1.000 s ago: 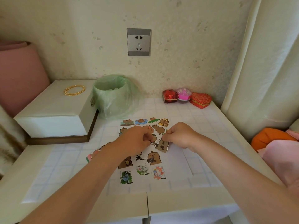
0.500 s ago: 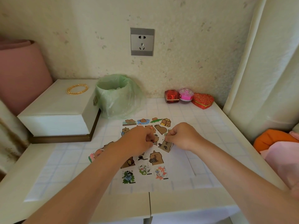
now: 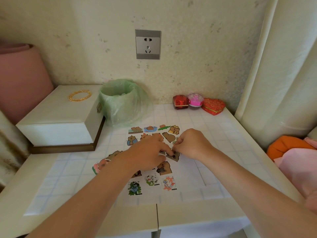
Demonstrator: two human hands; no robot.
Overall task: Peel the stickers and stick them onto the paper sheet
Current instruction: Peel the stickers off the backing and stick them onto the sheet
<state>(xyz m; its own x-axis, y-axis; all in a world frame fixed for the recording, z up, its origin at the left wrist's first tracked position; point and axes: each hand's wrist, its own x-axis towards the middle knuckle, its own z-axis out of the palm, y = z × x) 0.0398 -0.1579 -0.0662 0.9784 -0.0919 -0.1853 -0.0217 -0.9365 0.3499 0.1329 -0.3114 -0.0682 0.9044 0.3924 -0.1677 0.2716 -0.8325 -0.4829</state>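
1. A lived-in room of a home: pale flowered wallpaper [image 3: 205, 48] with a wall socket [image 3: 147, 44] at 12 o'clock.
2. A cream curtain [image 3: 277, 66] hangs at 2 o'clock, with soft orange and pink cushions [image 3: 291, 146] at 3 o'clock.
3. The white table [image 3: 223, 134] carries keepsakes: a white box [image 3: 56, 117] with gold bangles [image 3: 79, 95] at 10 o'clock, a bag-lined bin [image 3: 121, 103] at 11, and small gift boxes [image 3: 212, 106] at 1.
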